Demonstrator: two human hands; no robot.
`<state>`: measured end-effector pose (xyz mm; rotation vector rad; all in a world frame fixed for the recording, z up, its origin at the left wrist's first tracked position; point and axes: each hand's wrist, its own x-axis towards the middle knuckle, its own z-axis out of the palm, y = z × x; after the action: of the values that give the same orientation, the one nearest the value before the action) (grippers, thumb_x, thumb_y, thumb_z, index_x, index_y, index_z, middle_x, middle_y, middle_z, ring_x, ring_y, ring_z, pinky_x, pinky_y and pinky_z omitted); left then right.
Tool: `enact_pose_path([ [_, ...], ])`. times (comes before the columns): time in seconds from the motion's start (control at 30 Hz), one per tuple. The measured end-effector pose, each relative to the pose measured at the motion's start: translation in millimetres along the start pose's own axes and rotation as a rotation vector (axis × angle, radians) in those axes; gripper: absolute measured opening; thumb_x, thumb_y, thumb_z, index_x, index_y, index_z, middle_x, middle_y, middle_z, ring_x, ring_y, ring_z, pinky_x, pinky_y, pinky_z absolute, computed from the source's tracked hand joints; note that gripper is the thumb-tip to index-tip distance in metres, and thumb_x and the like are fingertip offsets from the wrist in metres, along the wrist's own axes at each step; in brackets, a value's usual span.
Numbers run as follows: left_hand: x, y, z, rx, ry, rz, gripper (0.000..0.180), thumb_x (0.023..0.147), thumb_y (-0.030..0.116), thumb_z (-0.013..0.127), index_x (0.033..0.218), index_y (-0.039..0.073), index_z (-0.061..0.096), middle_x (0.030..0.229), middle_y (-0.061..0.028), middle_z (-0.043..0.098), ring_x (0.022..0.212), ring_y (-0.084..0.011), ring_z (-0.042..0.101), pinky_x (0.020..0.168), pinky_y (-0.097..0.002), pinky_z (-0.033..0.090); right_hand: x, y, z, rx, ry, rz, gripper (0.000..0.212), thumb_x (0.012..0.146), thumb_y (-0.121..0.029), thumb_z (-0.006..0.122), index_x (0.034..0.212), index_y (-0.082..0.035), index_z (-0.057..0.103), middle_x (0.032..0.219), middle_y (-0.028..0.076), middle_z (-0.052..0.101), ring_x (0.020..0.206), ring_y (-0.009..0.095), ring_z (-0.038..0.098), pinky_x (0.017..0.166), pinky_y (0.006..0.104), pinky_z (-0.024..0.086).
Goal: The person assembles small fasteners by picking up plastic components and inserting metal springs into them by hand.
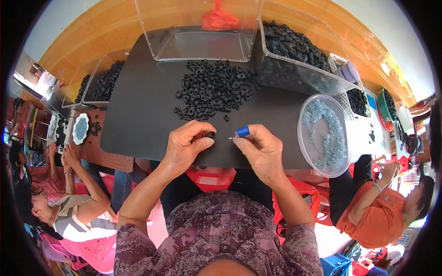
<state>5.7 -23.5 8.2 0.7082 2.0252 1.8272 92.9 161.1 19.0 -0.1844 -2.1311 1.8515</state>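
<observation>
Between the thumb and index finger of my left hand (pixel 184 142) is a small black plastic part (pixel 210 135). A short gap to the right, my right hand (pixel 260 152) pinches a tiny silvery screw (pixel 231 137); blue tape (pixel 242 131) wraps its index finger. Both hands are above the near edge of the dark table (pixel 138 101). Beyond them lies a loose pile of black plastic parts (pixel 214 87). To the right, a round clear tub (pixel 301 138) holds many small silvery-blue pieces that look like screws.
A clear bin (pixel 200 59) with a red bag (pixel 220 20) stands at the back. Behind right, a clear box (pixel 304 76) is full of black parts. People sit at both sides: one in an orange shirt (pixel 380 211), another in a striped top (pixel 73 214). A white dish (pixel 75 133) stands left.
</observation>
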Motion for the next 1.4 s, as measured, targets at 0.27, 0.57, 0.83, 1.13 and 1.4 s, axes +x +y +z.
enact_pose_path([
  [0.27,-8.9,6.4,22.3,0.276,0.012,0.242,0.018,0.077,0.006,0.071,0.093,0.000,0.066,0.082,-0.0061,0.061,0.074,-0.0146,0.058,0.065,-0.0246,0.045,-7.7,4.2,2.9,-0.203,-0.029,-0.190,0.017,0.079,0.002,0.069,0.094,-0.002,0.061,0.083,0.003,0.063,0.072,0.007,0.058,0.064,0.0219,0.047],
  [0.57,-10.7,4.4,32.0,0.396,0.023,0.437,0.024,0.070,-0.002,0.073,0.092,0.001,0.064,0.080,-0.0086,0.062,0.069,-0.0219,0.062,0.058,-0.0298,0.048,-10.2,-0.7,2.1,-0.123,-0.094,-0.108,0.014,0.079,-0.001,0.067,0.088,0.000,0.057,0.073,0.007,0.062,0.061,0.014,0.058,0.056,0.0272,0.046],
  [0.83,-24.7,-3.1,40.3,0.225,-0.002,0.343,0.018,0.072,0.001,0.073,0.088,0.000,0.065,0.080,-0.0098,0.064,0.069,-0.0210,0.062,0.059,-0.0296,0.048,-7.0,1.0,-13.6,0.252,-0.307,0.424,0.010,0.082,-0.008,0.069,0.081,-0.002,0.060,0.067,0.005,0.063,0.055,0.005,0.053,0.048,0.0177,0.040],
  [1.13,-27.1,-19.0,35.1,-0.153,0.118,0.042,0.016,0.083,0.007,0.069,0.094,-0.004,0.065,0.086,-0.0047,0.061,0.073,-0.0093,0.058,0.065,-0.0208,0.049,33.6,24.0,0.4,-0.550,0.037,-0.201,0.016,0.077,-0.012,0.070,0.083,0.000,0.062,0.070,0.008,0.061,0.062,0.019,0.058,0.056,0.0331,0.045],
  [1.4,-26.2,-20.2,33.6,-0.216,0.177,0.010,0.012,0.082,0.004,0.070,0.092,-0.003,0.066,0.079,-0.0001,0.056,0.070,-0.0059,0.051,0.060,-0.0183,0.043,51.2,43.5,28.2,-1.011,0.046,-0.448,0.016,0.070,-0.009,0.071,0.075,-0.004,0.057,0.078,0.013,0.054,0.078,0.032,0.056,0.062,0.0416,0.046],
])
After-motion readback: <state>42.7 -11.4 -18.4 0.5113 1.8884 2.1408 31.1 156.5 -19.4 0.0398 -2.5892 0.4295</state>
